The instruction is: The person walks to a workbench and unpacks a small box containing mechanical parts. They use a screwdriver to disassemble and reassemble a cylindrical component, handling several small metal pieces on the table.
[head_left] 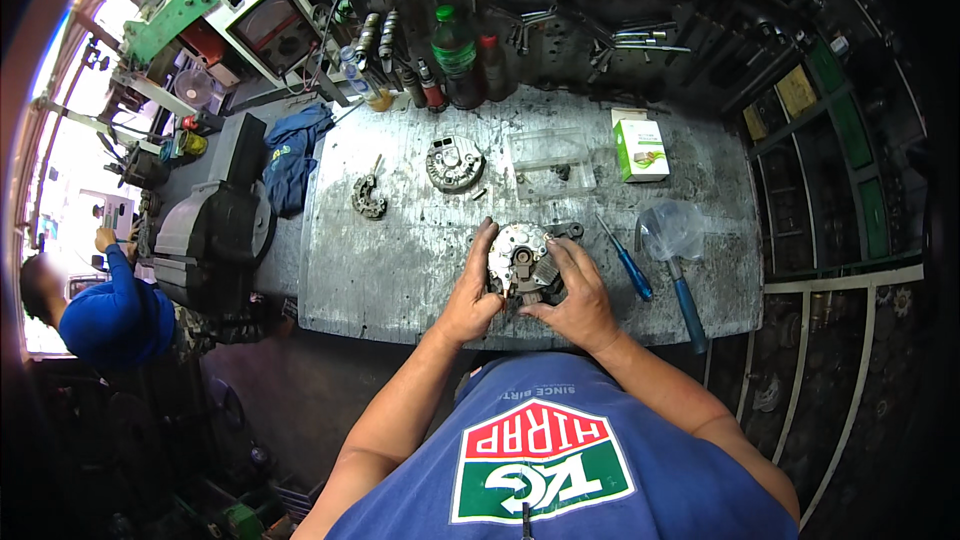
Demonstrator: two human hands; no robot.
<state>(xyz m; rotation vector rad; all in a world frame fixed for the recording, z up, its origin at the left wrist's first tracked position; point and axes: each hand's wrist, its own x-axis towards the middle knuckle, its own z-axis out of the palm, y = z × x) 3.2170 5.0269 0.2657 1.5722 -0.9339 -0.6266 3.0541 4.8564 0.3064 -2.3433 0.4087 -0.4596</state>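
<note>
On the metal workbench (400, 250), close to my body, sits what looks like an alternator (522, 236), with a pale metal face, a dark central part and a finned piece on its right. My left hand (472, 290) is pressed along its left side, thumb at the near edge. From the right, my right hand (580, 298) holds the other side, with its fingers over the finned piece and its thumb at the near edge. Farther back lie a round slotted metal cover (455, 164) and a curved dark part (369, 198) with a prong.
Right of my hands lie a blue screwdriver (628, 265) and a blue-handled tool (688, 310) beside a clear plastic bag (672, 230). Behind are a clear tray (548, 165), a white-green box (640, 148) and bottles (455, 58). A vise (215, 240), blue cloth (293, 158) and co-worker (118, 315) are left.
</note>
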